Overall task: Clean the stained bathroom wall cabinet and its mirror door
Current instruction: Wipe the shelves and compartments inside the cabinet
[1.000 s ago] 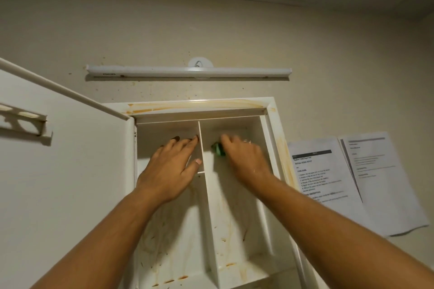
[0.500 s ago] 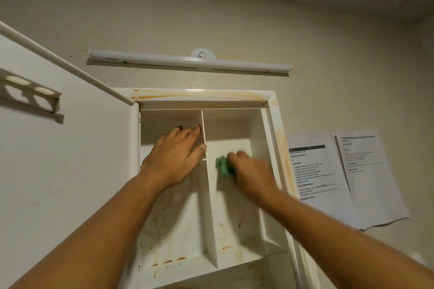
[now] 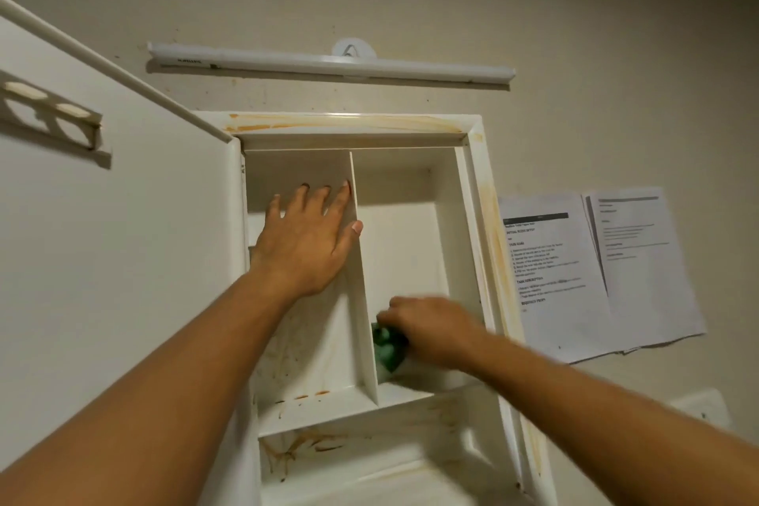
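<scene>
The white wall cabinet point(image 3: 476, 160) hangs open, with orange-brown stains on its top frame, right frame, left compartment and lower shelf. Its door point(image 3: 102, 259) is swung out to the left, its white inner face towards me. My left hand point(image 3: 312, 242) lies flat with straight fingers inside the upper left compartment, its thumb against the vertical divider point(image 3: 361, 279). My right hand point(image 3: 431, 329) grips a green sponge point(image 3: 386, 345) low in the upper right compartment, against the back wall beside the divider. The hand is blurred with motion.
A white tube light point(image 3: 328, 64) is fixed to the beige wall above the cabinet. Two printed paper sheets point(image 3: 595, 271) are stuck to the wall on the right. A small holder with round holes point(image 3: 53, 115) sits on the door's inner face.
My right hand has wiped the green sponge down the back wall of the right compartment, from near the top to near the shelf. My left hand has stayed in the left compartment.
</scene>
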`<action>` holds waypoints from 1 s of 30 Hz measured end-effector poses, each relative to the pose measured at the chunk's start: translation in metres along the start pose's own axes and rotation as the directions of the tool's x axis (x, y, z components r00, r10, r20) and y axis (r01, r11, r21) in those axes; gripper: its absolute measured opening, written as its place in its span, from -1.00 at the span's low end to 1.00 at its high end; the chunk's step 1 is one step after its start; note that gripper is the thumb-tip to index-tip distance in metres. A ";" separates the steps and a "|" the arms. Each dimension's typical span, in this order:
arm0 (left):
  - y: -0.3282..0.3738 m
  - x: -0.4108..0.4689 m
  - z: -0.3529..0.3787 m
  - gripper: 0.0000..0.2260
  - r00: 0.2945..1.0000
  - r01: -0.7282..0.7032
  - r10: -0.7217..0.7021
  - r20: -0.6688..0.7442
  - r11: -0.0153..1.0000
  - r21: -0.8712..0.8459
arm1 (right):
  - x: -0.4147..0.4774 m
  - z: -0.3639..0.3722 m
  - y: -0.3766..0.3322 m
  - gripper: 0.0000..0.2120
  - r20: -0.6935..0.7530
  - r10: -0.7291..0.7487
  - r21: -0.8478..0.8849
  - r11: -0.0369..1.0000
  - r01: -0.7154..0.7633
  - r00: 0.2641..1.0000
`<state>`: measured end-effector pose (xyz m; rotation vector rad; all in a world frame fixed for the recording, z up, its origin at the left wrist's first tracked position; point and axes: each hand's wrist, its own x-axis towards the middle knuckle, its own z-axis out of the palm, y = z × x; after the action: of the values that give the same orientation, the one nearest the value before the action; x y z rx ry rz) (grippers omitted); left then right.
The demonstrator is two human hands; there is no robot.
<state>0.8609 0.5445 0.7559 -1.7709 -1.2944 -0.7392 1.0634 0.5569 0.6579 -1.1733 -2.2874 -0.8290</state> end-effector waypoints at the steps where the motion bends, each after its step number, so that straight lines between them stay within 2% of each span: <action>1: 0.001 -0.002 0.000 -0.40 1.000 0.006 -0.006 0.005 1.000 0.008 | 0.015 -0.017 0.006 -0.83 -0.089 0.016 -0.059 0.998 -0.021 0.996; 2: 0.002 -0.003 0.001 -0.40 1.000 0.011 -0.011 0.011 1.000 0.004 | 0.032 -0.036 0.013 -0.85 -0.224 0.060 -0.109 0.990 -0.086 0.973; 4: 0.000 -0.002 0.001 -0.37 1.000 0.018 -0.018 0.009 1.000 -0.009 | 0.064 -0.070 0.030 -0.81 -0.506 0.169 -0.083 0.967 -0.242 0.846; 5: 0.000 -0.002 0.001 -0.35 1.000 0.015 -0.015 0.004 1.000 -0.008 | 0.077 -0.080 0.038 -0.75 -0.592 0.205 -0.028 0.961 -0.274 0.780; 6: 0.000 -0.001 0.001 -0.34 1.000 0.011 -0.011 0.005 1.000 -0.004 | 0.087 -0.080 0.041 -0.70 -0.610 0.239 0.028 0.959 -0.281 0.755; 9: -0.001 0.000 0.004 -0.34 1.000 0.007 -0.007 -0.008 1.000 0.003 | 0.093 -0.036 0.025 -0.58 -0.508 0.287 0.175 0.958 -0.229 0.812; 12: -0.001 0.000 0.006 -0.33 1.000 0.010 -0.010 -0.013 1.000 0.008 | 0.051 0.021 0.001 -0.62 -0.426 0.225 0.257 0.959 -0.121 0.876; 13: 0.000 -0.001 0.006 -0.33 1.000 0.015 -0.015 -0.013 1.000 0.007 | 0.034 0.029 0.001 -0.67 -0.343 0.153 0.244 0.967 -0.070 0.927; 15: 0.000 0.000 0.004 -0.33 1.000 0.012 -0.012 0.006 1.000 0.003 | 0.005 0.026 0.005 -0.75 -0.078 0.006 0.195 0.981 0.009 0.997; 17: 0.000 -0.001 0.001 -0.33 0.999 0.009 -0.009 0.033 1.000 -0.010 | -0.006 0.002 0.012 -0.78 0.155 -0.030 0.149 0.989 0.006 0.987; 18: 0.000 -0.001 0.001 -0.33 0.999 0.007 -0.007 0.036 1.000 -0.012 | -0.003 -0.013 0.016 -0.79 0.145 -0.001 0.160 0.987 -0.023 0.989; 19: 0.000 -0.001 0.001 -0.32 1.000 0.003 -0.003 0.030 1.000 -0.010 | 0.005 -0.032 0.020 -0.80 0.048 0.059 0.184 0.981 -0.067 0.997; 20: 0.000 0.000 0.001 -0.32 1.000 0.000 0.000 0.022 1.000 -0.012 | 0.017 -0.052 0.025 -0.81 -0.115 0.133 0.195 0.975 -0.108 0.984; 22: -0.001 0.000 0.003 -0.32 1.000 -0.001 0.002 0.008 1.000 -0.027 | 0.045 -0.089 0.036 -0.86 -0.449 0.249 0.141 0.968 -0.207 0.858; 23: -0.002 0.001 0.002 -0.32 1.000 -0.003 0.003 0.003 1.000 -0.030 | 0.058 -0.099 0.040 -0.86 -0.563 0.262 0.095 0.963 -0.254 0.784; 24: -0.002 0.001 0.003 -0.32 1.000 -0.003 0.003 0.004 1.000 -0.031 | 0.069 -0.099 0.042 -0.85 -0.603 0.265 0.050 0.954 -0.295 0.753; 27: -0.001 0.001 0.004 -0.33 1.000 0.010 -0.010 0.000 1.000 -0.005 | 0.074 -0.057 0.030 -0.81 -0.482 0.340 0.018 0.925 -0.379 0.808; 30: 0.004 0.000 0.006 -0.38 0.998 0.046 -0.044 -0.035 0.996 0.079 | 0.033 -0.001 0.008 -0.80 -0.398 0.383 0.058 0.918 -0.393 0.834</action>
<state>0.8649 0.5486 0.7518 -1.6645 -1.3273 -0.7291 1.0521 0.5783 0.6816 -1.2817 -1.6355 -0.8473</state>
